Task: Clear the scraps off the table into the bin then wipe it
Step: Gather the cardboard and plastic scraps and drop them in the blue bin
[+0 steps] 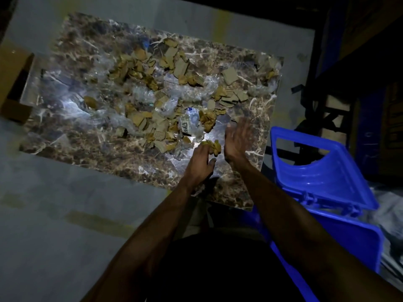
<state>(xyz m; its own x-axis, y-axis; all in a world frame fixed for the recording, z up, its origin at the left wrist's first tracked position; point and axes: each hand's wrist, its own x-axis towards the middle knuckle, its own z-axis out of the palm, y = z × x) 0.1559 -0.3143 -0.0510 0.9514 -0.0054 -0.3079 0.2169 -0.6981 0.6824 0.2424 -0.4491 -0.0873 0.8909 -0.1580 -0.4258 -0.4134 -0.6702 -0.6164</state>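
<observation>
A brown marble table (pixel 91 153) is strewn with torn cardboard scraps (pixel 152 68) and crumpled clear plastic (pixel 192 125). Near the table's front right part, my left hand (pixel 199 163) grips a small clump of cardboard scraps (pixel 212 144) with curled fingers. Just to its right, my right hand (pixel 236 140) hovers with straight fingers, blurred by motion, beside the clump. A blue bin (pixel 340 227) stands at the table's right side, its lid (pixel 325 171) hinged open.
A cardboard box (pixel 15 83) sits on the floor at the table's left end. Dark shelving and boxes (pixel 359 62) fill the right background. Grey floor (pixel 54 203) lies in front of the table on the left.
</observation>
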